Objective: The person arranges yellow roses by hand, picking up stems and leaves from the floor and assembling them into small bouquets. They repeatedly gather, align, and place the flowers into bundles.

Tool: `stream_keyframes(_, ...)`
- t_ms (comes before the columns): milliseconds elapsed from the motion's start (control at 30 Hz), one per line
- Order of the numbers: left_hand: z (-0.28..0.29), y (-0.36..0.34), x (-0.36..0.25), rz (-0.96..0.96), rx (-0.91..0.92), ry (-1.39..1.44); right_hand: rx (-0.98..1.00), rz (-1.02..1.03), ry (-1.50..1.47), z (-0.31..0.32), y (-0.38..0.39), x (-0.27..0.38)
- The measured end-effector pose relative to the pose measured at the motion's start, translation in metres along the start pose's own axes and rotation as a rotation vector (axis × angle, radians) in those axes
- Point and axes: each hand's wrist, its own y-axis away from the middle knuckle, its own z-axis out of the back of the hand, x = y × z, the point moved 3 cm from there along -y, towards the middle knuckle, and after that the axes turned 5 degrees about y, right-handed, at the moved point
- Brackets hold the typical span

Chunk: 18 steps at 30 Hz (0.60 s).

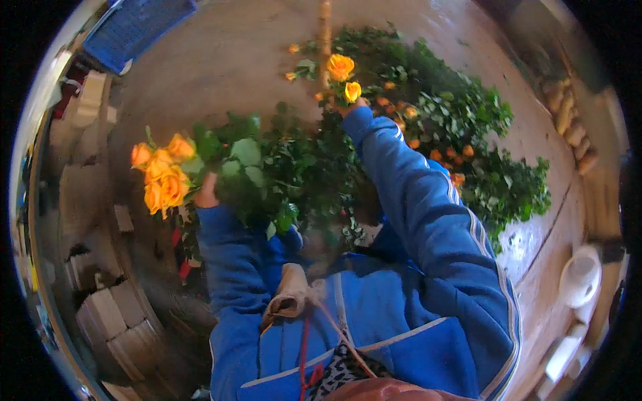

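Observation:
My left hand (207, 190) is closed round the stems of a bunch of orange-yellow roses (165, 179), whose heads point out to the left. Leaves hide most of its fingers. Farther off and to the right, my right hand (354, 107) closes just below two yellow-orange roses (340, 67); its fingertips are mostly hidden behind the blooms. Between my arms lies a mass of green rose leaves and stems (301, 160).
A large heap of leafy roses (435, 93) with small orange heads spreads at the right. A thin upright pole (326, 33) stands beyond my right hand. A blue crate (134, 30) is at the far left, cardboard pieces (110, 311) at the near left, and a white roll (580, 277) at the right.

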Motion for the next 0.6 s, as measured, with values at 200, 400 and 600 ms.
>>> stream_keyframes(200, -0.018, -0.006, 0.0, 0.485, -0.042, 0.986, -0.181, 0.631, 0.499, 0.176, 0.051, 0.101)
stream_keyframes(400, -0.026, -0.014, -0.015, 0.523, -0.101, 0.947, -0.206, 0.739, 1.458, 0.356, 0.179, 0.193)
stream_keyframes(600, -0.032, -0.009, -0.016, 0.508, -0.131, 0.875, -0.276, 0.292, 1.766, 0.419, 0.238, 0.108)
